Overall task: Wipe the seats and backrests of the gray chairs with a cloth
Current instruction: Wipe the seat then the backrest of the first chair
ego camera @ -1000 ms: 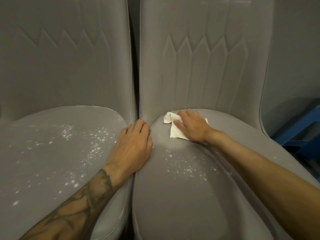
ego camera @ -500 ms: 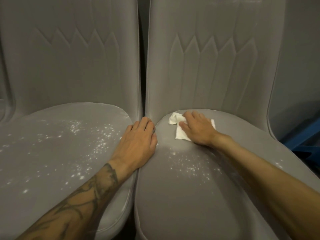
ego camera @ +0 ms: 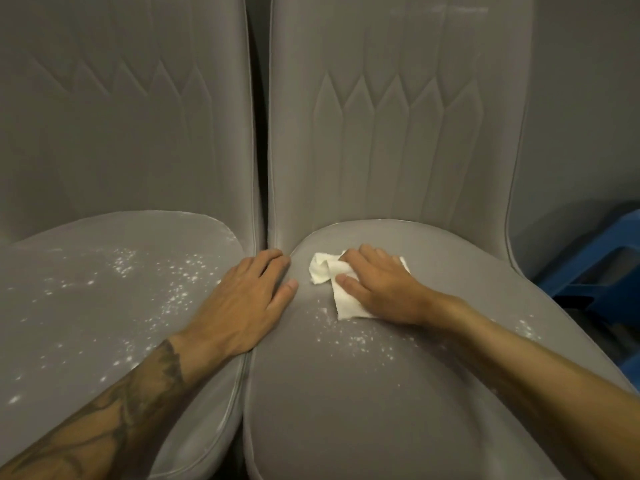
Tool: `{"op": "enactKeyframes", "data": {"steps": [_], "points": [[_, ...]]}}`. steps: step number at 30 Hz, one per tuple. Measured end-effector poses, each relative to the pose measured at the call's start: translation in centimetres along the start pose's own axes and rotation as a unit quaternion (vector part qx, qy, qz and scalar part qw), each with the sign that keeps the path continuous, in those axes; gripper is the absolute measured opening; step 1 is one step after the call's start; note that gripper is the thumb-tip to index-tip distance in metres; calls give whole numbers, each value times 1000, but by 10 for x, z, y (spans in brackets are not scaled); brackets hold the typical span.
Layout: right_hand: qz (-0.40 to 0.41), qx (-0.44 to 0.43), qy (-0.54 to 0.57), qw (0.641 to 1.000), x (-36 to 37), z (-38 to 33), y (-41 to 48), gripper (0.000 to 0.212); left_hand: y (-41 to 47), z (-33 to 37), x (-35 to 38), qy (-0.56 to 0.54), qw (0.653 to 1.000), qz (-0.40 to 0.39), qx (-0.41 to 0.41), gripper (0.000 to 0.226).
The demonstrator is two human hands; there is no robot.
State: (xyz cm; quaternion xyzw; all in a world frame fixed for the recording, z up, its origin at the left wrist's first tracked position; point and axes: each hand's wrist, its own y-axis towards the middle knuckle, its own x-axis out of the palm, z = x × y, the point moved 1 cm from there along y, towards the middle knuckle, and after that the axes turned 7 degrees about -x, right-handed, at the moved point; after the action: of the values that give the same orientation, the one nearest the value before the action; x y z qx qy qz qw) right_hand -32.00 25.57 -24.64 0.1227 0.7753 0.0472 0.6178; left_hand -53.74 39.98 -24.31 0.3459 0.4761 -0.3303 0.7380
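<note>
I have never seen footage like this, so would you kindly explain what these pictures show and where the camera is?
There is no machine here: a person works with bare hands, and the one camera sits on their head, looking forward and down, so both arms reach in from below. The left hand rests flat where two gray chair cushions meet, the left seat and the right seat, and holds nothing. The right hand presses a white cloth onto the back part of the right seat, near its backrest. White specks lie scattered on both seats, more on the left one. A blue thing shows at the right edge; I cannot tell what it is.
</note>
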Motion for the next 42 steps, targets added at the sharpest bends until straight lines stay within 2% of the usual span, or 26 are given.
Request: {"op": "enactKeyframes", "data": {"steps": [2,7,10,13,15,19,21,24,26,32,35,38,42], "points": [[-24,10,-10,1000,-11,14,-6,37,-2,-1,2,6,1000,0,-4,57],[-8,171,-69,983,-30,55,-2,33,-5,1,3,20,1000,1,-15,64],[-3,115,-47,992,-13,32,-8,30,-6,3,2,14,1000,-2,-22,68],[-21,58,-30,998,-18,27,-25,36,-6,4,2,18,999,-10,-27,71],[-34,82,-49,995,-31,48,-29,37,-5,4,3,22,999,-14,-29,70],[-2,207,-77,975,-46,78,-29,35,-5,5,1,29,999,-12,-29,73],[2,201,-74,977,-39,66,-27,35,-6,4,2,27,999,-11,-26,78],[-7,111,-52,992,-31,48,-45,35,-6,3,3,27,999,-5,-23,79],[-33,92,-42,994,-40,55,-57,36,-5,1,4,27,999,-4,-24,79],[9,244,-77,967,-54,95,-48,34,-6,2,3,28,999,-5,-26,79],[15,180,-61,982,-39,80,-51,32,-6,4,2,26,999,-7,-28,80],[-32,121,-37,992,-50,86,-71,34,-5,4,2,28,999,-6,-29,80],[-7,250,-62,966,-72,113,-81,31,-6,6,1,29,999,-12,-31,84]]}}
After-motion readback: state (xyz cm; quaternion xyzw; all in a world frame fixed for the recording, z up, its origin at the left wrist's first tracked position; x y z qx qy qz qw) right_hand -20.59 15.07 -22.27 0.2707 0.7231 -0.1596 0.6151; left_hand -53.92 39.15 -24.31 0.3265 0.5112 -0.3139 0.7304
